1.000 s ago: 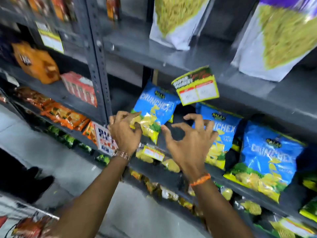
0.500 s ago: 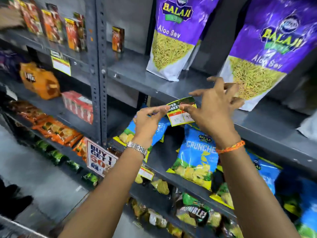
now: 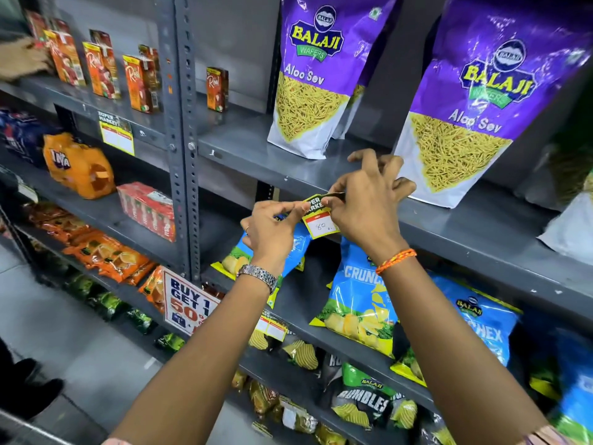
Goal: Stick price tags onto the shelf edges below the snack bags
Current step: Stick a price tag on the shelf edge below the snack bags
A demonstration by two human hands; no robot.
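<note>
A yellow-and-green price tag (image 3: 319, 221) with a white field reading 80 hangs at the front edge of the grey shelf (image 3: 455, 234) that carries two purple Aloo Sev bags (image 3: 316, 75) (image 3: 471, 101). My left hand (image 3: 272, 228) pinches the tag's left top corner. My right hand (image 3: 369, 200) grips its right side and top, fingers spread over the shelf lip. The tag's upper part is partly hidden by my fingers. Blue Crunchex bags (image 3: 362, 303) lie on the shelf below.
A second price tag (image 3: 116, 134) hangs on the left bay's shelf edge, another tag (image 3: 272, 326) on a lower shelf. A "Buy 1 Get 1" sign (image 3: 187, 305) is fixed by the steel upright (image 3: 181, 130). Juice cartons (image 3: 102, 72) stand upper left, where another person's hand (image 3: 22, 57) reaches.
My view and both hands rose from the Crunchex shelf to the shelf edge under the Aloo Sev bags. Both hands took hold of the price tag there and now press closer around it.
</note>
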